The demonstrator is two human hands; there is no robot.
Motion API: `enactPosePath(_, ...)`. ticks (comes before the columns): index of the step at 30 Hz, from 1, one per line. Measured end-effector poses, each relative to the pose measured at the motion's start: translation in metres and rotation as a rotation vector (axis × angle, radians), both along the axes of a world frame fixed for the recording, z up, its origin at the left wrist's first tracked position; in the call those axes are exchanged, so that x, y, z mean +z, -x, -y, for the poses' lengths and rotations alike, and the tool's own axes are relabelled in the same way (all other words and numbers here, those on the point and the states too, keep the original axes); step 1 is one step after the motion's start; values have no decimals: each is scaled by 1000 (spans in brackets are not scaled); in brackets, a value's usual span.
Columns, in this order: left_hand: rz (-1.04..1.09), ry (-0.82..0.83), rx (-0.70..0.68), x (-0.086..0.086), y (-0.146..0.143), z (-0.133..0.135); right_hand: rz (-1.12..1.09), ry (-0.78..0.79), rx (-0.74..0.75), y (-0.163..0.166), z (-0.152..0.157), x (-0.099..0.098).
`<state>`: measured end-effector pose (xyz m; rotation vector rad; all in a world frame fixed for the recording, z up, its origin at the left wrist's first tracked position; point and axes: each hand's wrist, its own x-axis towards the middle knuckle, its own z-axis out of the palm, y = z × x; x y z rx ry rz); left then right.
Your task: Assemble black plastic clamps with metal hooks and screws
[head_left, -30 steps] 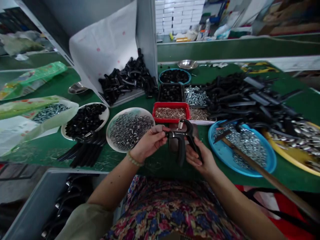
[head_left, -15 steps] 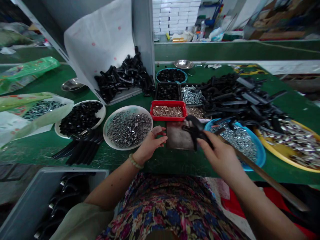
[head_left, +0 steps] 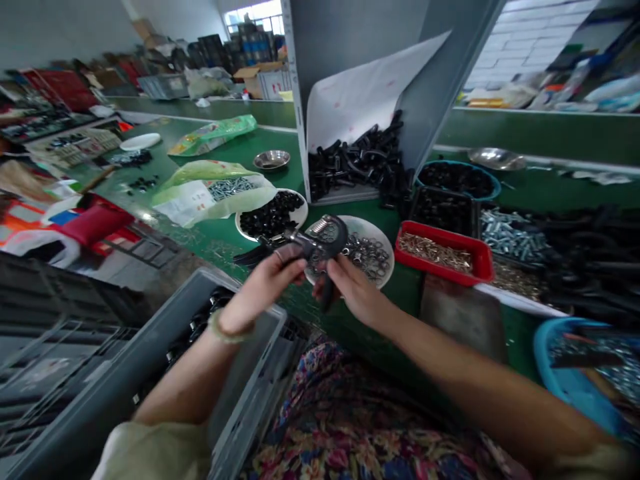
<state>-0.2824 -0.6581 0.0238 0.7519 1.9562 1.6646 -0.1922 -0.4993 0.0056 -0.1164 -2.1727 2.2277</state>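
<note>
Over the white dish of metal rings (head_left: 373,250), both of my hands hold a black curved tool part with a coil spring (head_left: 336,248). My left hand (head_left: 275,270) is closed on its left end, thumb and fingers pinching it. Wrapped round the lower right side of the part is my right hand (head_left: 347,283), its fingers partly hidden behind it. Just behind my left hand, more black handle-like pieces (head_left: 253,255) lie by a white dish of small black parts (head_left: 273,215). The bare metal plate (head_left: 463,313) rests on the table to the right.
Below my left arm stands a grey crate (head_left: 200,283) with black curved parts inside. A red tray (head_left: 445,252) of small copper-coloured pins and a blue basin (head_left: 547,360) are at the right. Behind the dishes, a tipped grey bin (head_left: 303,133) holds black parts.
My view has swung left. The black tool part has moved left from above the metal plate, and my left hand, empty before, now grips it together with my right hand.
</note>
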Motion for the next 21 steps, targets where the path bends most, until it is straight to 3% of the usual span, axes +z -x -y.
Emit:
enactPosePath(3, -40, 97, 95, 14, 72, 57, 100, -18, 165, 76, 41, -8)
enactPosePath(7, -26, 258, 96, -5, 132, 82, 246, 27, 79, 128, 81, -34)
enactPosePath(12, 59, 317, 114, -36, 157, 81, 419, 158, 5, 121, 87, -67)
enactPosePath(16, 506, 349, 48, -41, 175, 87, 563, 348, -153, 112, 72, -77)
enactPosePath(18, 704, 378, 113, -44, 183, 83, 616, 363, -141, 115, 67, -78)
enactPosePath(21, 730, 312, 236, -53, 190, 67, 669, 312, -79, 126, 66, -75)
